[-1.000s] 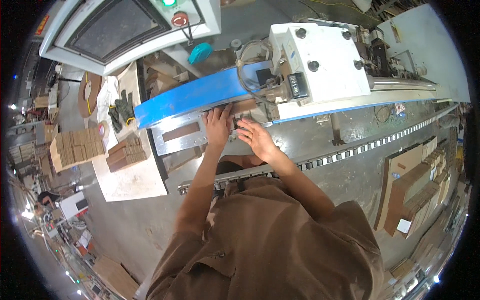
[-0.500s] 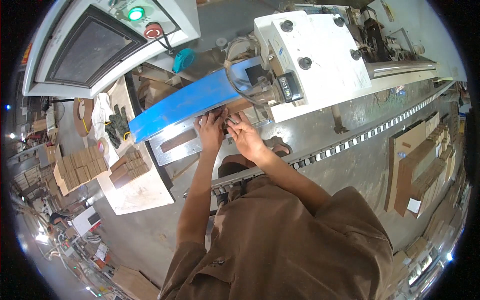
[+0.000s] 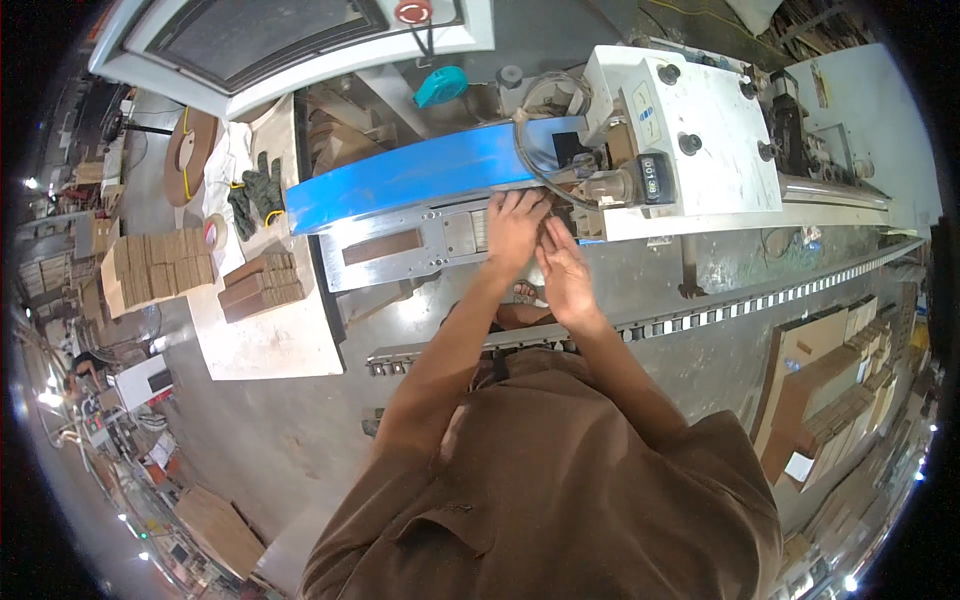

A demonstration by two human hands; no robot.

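My left hand [image 3: 513, 230] reaches over the metal bed [image 3: 335, 275] of a machine, next to the long blue guard [image 3: 400, 185]. Its fingers curl down at the guard's lower edge, and what they grip is hidden beneath them. Just right of it, my right hand [image 3: 566, 275] is held with stretched fingers, its tips close to the left fingers. Both hands are at the entry of the white machine head [image 3: 715, 150], beside its small black counter [image 3: 655, 178]. A flat brown rectangle [image 3: 383, 247] shows in the bed, left of my hands.
Left of the machine, a pale table [image 3: 270, 350] carries stacked brown strips [image 3: 262, 287], dark gloves [image 3: 257, 195] and a tape roll [image 3: 214, 232]. Behind the guard are a teal tape measure [image 3: 441, 87] and a control panel [image 3: 250, 95]. A roller rail [image 3: 640, 330] crosses before me.
The whole view has shifted, with the machine lower and further right. My hands have moved right along the bed, closer to the machine head. The right hand's fingers have straightened.
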